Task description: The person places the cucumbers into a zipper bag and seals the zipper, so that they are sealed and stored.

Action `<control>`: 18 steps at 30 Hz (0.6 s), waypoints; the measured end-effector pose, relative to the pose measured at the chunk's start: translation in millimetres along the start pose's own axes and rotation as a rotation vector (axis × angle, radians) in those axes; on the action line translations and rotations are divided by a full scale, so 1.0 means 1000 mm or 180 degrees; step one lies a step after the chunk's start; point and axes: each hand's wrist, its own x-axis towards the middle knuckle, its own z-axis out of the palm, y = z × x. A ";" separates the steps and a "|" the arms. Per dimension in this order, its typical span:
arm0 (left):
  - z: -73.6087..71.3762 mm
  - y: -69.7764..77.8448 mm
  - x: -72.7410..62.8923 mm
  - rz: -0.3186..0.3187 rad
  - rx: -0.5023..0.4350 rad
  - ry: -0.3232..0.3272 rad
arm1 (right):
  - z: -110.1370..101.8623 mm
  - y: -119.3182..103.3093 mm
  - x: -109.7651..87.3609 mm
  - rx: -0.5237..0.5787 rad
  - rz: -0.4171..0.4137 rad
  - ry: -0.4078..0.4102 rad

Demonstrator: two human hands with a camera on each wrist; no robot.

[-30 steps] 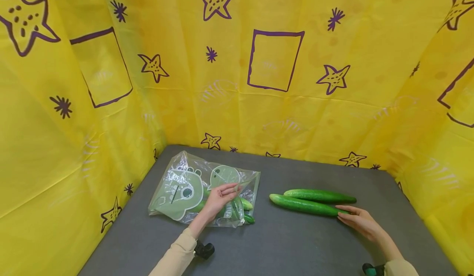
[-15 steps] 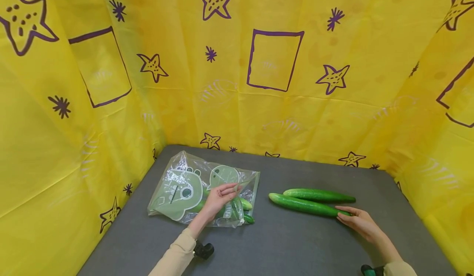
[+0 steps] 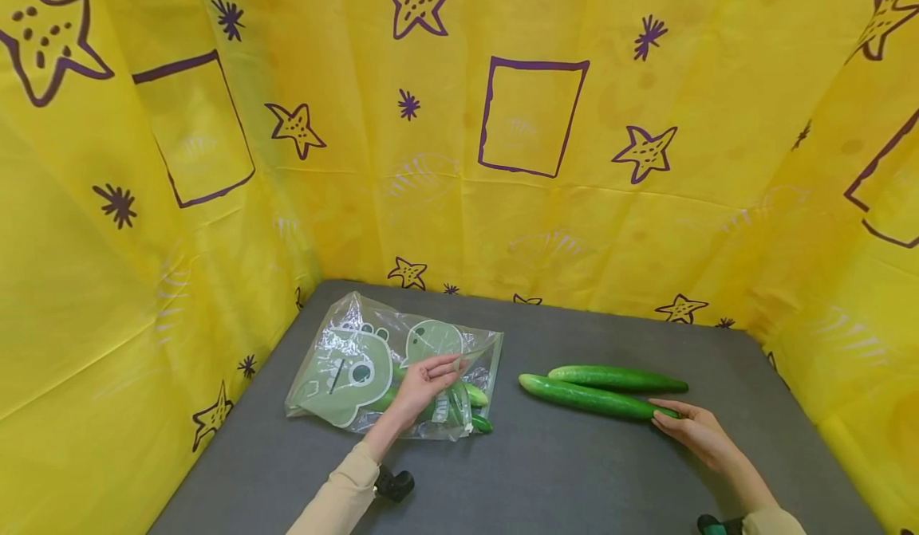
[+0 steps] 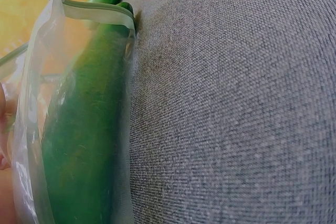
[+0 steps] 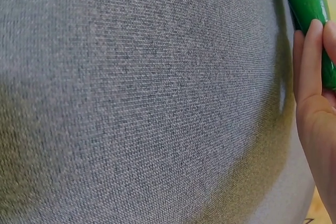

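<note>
A clear plastic zip bag [image 3: 323, 383] with green cartoon prints lies at the left of the grey table. My left hand [image 3: 424, 385] pinches its upper layer near the mouth, lifting that edge. Cucumbers [image 3: 475, 396] lie inside, their ends at the opening; the left wrist view shows one cucumber [image 4: 86, 129] through the plastic. On the right, my right hand [image 3: 700, 438] holds the tip of the front cucumber [image 3: 589, 398] between thumb and fingers. The right wrist view has the fingers [image 5: 313, 59] along that cucumber's end. Just behind it lies another cucumber [image 3: 621, 378].
The grey cloth-covered table [image 3: 546, 479] stretches between bag and loose cucumbers and toward the front. Yellow curtains [image 3: 531, 224] with starfish prints enclose the back and both sides. Black wrist straps [image 3: 395, 484] sit on both forearms.
</note>
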 end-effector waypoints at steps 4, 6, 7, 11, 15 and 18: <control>0.000 0.000 0.000 -0.0017 0.0004 0.0027 | 0.000 0.000 0.001 0.0007 -0.0024 -0.0039; 0.000 0.000 0.000 -0.0023 0.0017 0.0028 | 0.000 0.000 0.001 -0.0003 -0.0032 -0.0055; 0.000 0.000 0.000 -0.0036 0.0029 0.0033 | 0.000 0.000 0.001 -0.0004 -0.0037 -0.0062; 0.000 -0.001 0.000 -0.0034 0.0061 0.0026 | 0.000 0.000 0.001 0.0037 -0.0076 -0.0106; -0.001 -0.001 0.000 -0.0023 0.0065 0.0007 | 0.000 0.001 0.000 0.0159 -0.0156 -0.0154; -0.001 -0.001 0.001 -0.0024 0.0045 -0.0004 | -0.001 0.000 0.000 0.0267 -0.0204 -0.0180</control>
